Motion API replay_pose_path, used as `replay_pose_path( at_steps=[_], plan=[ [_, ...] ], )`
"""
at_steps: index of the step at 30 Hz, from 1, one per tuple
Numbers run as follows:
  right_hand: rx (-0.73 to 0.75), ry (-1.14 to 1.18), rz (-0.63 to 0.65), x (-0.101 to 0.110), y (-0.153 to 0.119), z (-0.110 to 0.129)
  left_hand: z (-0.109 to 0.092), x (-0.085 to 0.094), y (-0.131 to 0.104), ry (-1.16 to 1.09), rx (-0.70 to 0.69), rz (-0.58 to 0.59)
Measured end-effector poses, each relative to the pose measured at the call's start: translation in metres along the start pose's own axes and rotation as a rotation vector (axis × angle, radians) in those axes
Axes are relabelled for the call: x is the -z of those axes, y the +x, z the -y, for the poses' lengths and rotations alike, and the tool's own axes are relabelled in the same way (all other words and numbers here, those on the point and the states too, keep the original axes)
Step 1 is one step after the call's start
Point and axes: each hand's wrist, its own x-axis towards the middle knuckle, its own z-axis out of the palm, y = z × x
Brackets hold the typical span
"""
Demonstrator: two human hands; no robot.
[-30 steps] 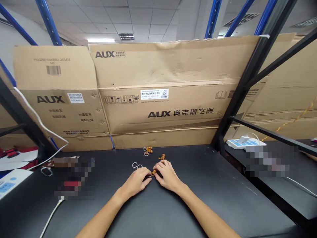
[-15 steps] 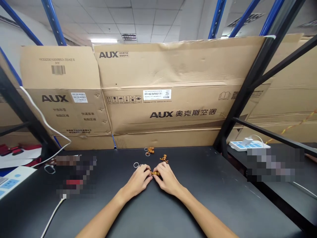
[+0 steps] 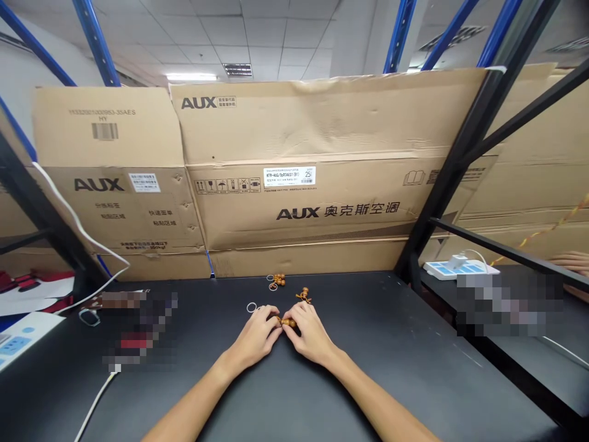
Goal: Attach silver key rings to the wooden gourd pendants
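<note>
Near the middle of the black table, my right hand [image 3: 309, 331] pinches a small brown gourd-shaped bead piece [image 3: 289, 322]. My left hand [image 3: 258, 336] meets it from the left, fingertips closed on the cord end of the same piece. The fingers hide part of the cord. A silver ring [image 3: 251, 307] lies just behind my left hand. Behind my right hand sits another brown gourd piece with cord [image 3: 304, 294]. Farther back are brown gourd pieces [image 3: 280, 280] with silver rings [image 3: 273, 286] beside them.
Large cardboard panels [image 3: 294, 233] stand along the back of the black table [image 3: 285, 399]. Metal posts [image 3: 442, 159] rise at both sides. Blurred items and a white cable [image 3: 94, 402] lie at the left. A power strip [image 3: 448, 269] sits at the right, with part of a person's hand [image 3: 573, 263] beyond.
My hands keep nearly the same pose on the gourd piece, with a slight shift of the fingertips. The whole view has moved a little. Part of another person's hand has appeared at the right edge.
</note>
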Motion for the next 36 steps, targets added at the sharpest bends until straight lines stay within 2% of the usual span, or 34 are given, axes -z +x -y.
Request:
replay_pose_path(
  at_steps=[5,13,20,26,36],
  plan=[
    [-0.092,-0.101,-0.057,-0.003,0.0,-0.013,-0.003,0.004,0.002,0.01,-0.048,-0.001],
    [-0.003,0.005,-0.01,-0.005,-0.001,-0.009,-0.003,0.002,0.0,0.01,-0.015,0.004],
    [-0.092,-0.087,-0.042,-0.007,-0.001,-0.018,-0.002,0.005,0.002,0.01,-0.05,0.024],
    [-0.005,-0.051,0.006,-0.008,-0.001,-0.013,0.0,0.002,0.0,0.009,0.009,0.012],
    [0.022,-0.072,0.013,-0.009,-0.001,-0.015,0.001,-0.001,0.0,-0.012,0.003,-0.008]
  ],
)
